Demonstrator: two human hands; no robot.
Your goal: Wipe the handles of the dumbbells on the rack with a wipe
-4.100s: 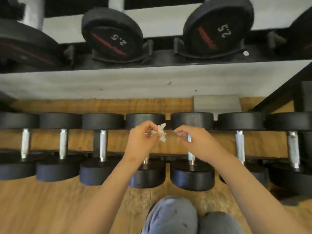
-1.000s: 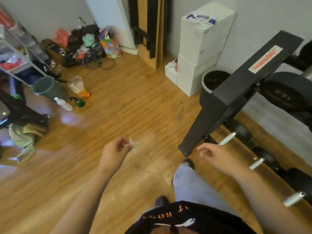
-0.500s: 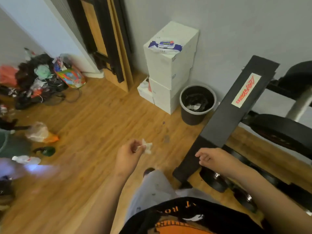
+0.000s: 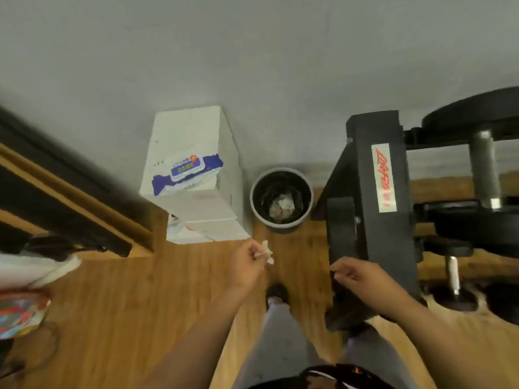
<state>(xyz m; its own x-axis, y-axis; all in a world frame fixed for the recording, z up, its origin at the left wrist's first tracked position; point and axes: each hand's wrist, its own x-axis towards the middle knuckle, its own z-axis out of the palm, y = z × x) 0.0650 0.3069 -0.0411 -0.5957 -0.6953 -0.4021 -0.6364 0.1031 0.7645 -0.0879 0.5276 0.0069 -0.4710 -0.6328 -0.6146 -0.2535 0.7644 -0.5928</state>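
2 hands: both in the lower middle of the frame, above the brown wooden floor.
Left hand: fingers pinched on the small crumpled white wipe, just below the round black bin.
Right hand: empty, fingers loosely curled, in front of the black metal rack post.
Round black bin: centre of the frame, crumpled paper inside.
White stacked boxes: left of the bin, a blue and white wipe pack on top.
Black dumbbells with silver handles: right edge, on the rack.
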